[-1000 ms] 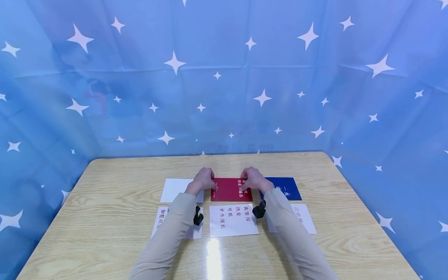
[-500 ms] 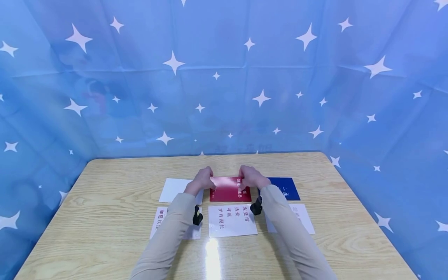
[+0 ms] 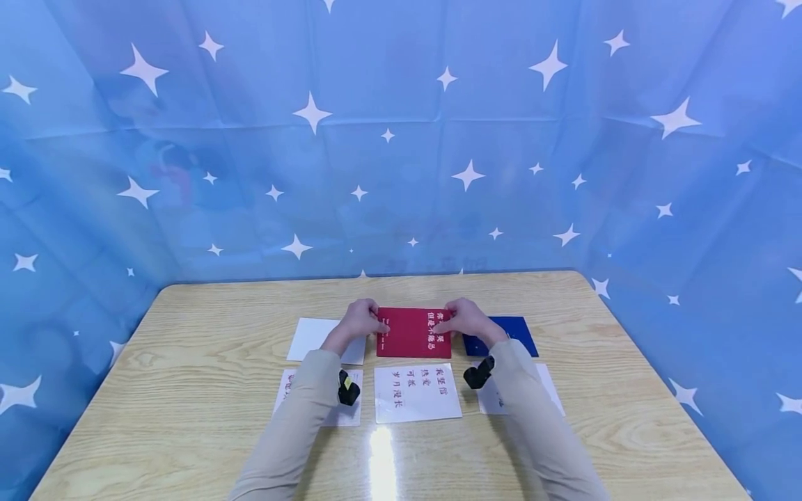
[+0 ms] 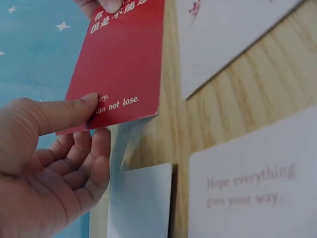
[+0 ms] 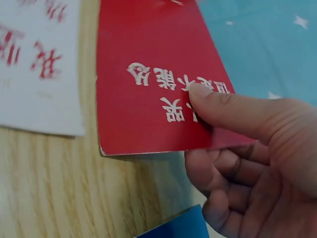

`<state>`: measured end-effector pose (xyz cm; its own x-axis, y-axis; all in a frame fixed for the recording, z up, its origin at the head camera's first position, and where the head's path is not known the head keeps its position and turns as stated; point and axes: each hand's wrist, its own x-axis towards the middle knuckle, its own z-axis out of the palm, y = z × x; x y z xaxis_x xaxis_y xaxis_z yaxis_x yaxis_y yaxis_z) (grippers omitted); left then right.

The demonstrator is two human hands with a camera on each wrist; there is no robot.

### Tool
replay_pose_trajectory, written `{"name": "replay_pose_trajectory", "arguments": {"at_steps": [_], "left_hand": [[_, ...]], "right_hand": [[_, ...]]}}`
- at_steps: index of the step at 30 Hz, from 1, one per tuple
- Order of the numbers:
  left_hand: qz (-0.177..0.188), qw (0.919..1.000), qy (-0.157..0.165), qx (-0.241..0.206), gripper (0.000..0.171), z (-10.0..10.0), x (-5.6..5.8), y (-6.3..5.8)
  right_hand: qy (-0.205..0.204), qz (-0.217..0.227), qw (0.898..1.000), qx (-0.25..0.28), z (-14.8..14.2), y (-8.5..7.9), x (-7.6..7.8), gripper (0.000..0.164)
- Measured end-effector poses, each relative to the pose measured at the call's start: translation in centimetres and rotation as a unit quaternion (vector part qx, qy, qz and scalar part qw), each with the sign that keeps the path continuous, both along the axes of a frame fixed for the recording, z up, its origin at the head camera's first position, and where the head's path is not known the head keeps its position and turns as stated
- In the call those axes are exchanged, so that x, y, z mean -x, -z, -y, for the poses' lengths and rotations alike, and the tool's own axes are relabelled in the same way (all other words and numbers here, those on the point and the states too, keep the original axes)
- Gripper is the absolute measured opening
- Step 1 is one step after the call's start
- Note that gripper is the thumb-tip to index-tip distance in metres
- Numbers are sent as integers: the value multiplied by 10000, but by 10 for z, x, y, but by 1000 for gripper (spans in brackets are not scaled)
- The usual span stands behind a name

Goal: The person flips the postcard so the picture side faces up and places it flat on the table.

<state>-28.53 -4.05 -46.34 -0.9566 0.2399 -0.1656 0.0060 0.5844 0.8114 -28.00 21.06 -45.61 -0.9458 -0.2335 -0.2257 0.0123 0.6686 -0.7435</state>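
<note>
A red card with white lettering is held tilted up off the wooden table, its far edge raised. My left hand pinches its left edge, thumb on top and fingers underneath. My right hand pinches its right edge the same way, thumb on the white characters. In the wrist views the red card stands clear of the wood.
A white card with red characters lies in front of the red one. A blank white card and a lettered white card lie left. A blue card and another white card lie right. Blue star-patterned cloth surrounds the table.
Both hands have lifted the red card's far edge up from the table, so it now tilts toward me. The other cards stayed in place.
</note>
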Motion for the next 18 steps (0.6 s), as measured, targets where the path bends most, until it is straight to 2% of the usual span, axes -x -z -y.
{"name": "replay_pose_trajectory", "arguments": {"at_steps": [4,7,13,18], "left_hand": [[43,9997,-63,-246,22,3,-2,-4],[24,9990,-9,-451,19,6,-4,-8],[-144,9958,176,-883,16,11,-3,-14],[-237,9954,219,-904,21,13,-5,-18]], "right_hand": [[-152,45,9963,840,-8,-6,-5,13],[-275,-69,9930,1145,-12,-13,-7,9],[-251,-221,9927,1159,-15,-21,-9,11],[-231,-427,9930,1074,-14,-26,-12,22]]}}
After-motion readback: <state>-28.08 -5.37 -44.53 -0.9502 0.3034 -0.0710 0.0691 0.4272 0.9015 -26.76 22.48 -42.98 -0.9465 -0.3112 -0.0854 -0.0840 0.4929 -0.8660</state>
